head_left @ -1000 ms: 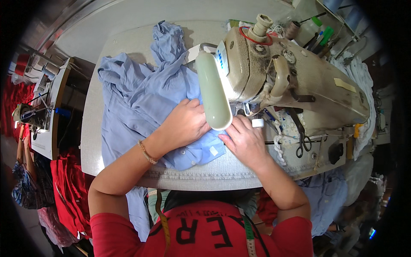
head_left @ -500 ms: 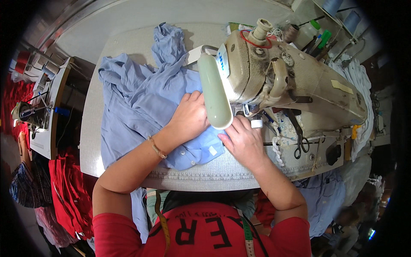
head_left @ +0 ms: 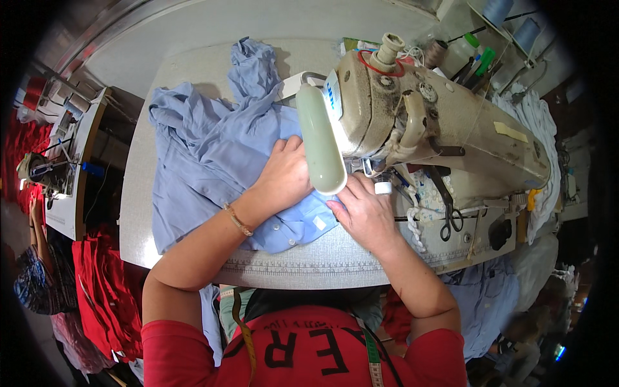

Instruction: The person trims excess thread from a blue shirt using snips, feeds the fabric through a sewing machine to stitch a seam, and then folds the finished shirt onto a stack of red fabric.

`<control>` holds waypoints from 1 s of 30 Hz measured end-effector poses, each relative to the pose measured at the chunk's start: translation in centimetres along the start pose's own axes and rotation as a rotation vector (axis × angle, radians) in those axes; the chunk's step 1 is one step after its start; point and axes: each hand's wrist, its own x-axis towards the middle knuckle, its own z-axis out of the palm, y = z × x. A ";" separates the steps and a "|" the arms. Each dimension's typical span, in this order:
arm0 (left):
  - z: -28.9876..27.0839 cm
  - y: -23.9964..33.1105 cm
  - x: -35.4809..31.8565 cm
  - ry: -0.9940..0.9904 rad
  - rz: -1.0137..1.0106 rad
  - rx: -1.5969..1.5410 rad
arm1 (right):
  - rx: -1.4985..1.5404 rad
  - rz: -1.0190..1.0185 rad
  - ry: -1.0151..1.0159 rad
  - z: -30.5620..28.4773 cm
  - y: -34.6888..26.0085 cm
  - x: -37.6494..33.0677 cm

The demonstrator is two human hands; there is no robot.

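Observation:
A light blue buttoned shirt (head_left: 213, 135) lies crumpled on the sewing table. My left hand (head_left: 287, 174) rests on it, fingers on the cloth and partly hidden by the pale green lamp head (head_left: 320, 142). Close to the needle area, my right hand (head_left: 369, 216) presses the shirt's right edge with fingers stretched and thumb apart. The beige sewing machine (head_left: 380, 97) stands just beyond my hands. The lamp blocks the cloth between my hands. A small white patch (head_left: 319, 222) and several buttons show on the shirt front.
Black scissors (head_left: 448, 213) and a braided white cord (head_left: 416, 229) lie right of my right hand. A ruler strip (head_left: 309, 266) runs along the table's front edge. Thread cones (head_left: 529, 32) stand at the back right. Another person's arm (head_left: 40, 235) is at a machine far left.
Both hands stay almost in place. The shirt's lower edge by the buttons has shifted slightly upward. At far left, the other person's arms have moved a little.

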 end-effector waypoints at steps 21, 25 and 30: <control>-3.5 2.6 -2.8 -0.179 0.118 -0.079 | 0.033 0.007 0.035 0.5 0.2 -0.6; -2.7 1.7 -3.8 -0.155 0.125 -0.109 | 0.031 0.012 0.036 0.6 -0.1 -0.6; -2.5 1.9 -3.3 -0.103 0.164 0.020 | 0.002 0.007 0.039 0.6 0.0 -0.6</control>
